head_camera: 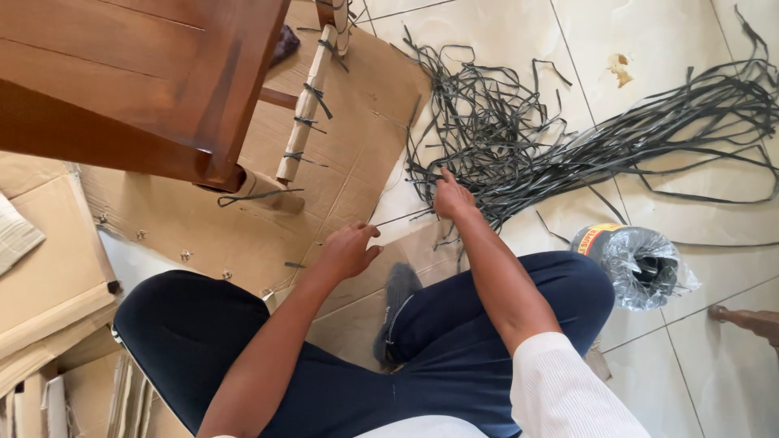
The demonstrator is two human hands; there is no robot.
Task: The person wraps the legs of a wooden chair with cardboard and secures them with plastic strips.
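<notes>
While both hands are pulling one thin dark strip [399, 217] taut between them, the risk is looking like a snag: the strip is running back into the tangled pile of strips [568, 138] spreading far right over the tile floor [698, 49], so a hard tug could knot it or drag the whole heap along. Slipping from the pinch or twisting flat-side-over is also likely. The wooden chair [138, 73], far left, is glossy brown, hard-edged, standing on flattened cardboard [243, 235], matte tan and creased. The pale leg [307, 105] is carrying several strip ties. The roll in clear plastic [637, 266], near right, is shiny and round. The right hand [451, 197] is pinching the strip at the pile's edge; the left hand [349, 250] is closing around its near end, fingers curled.
</notes>
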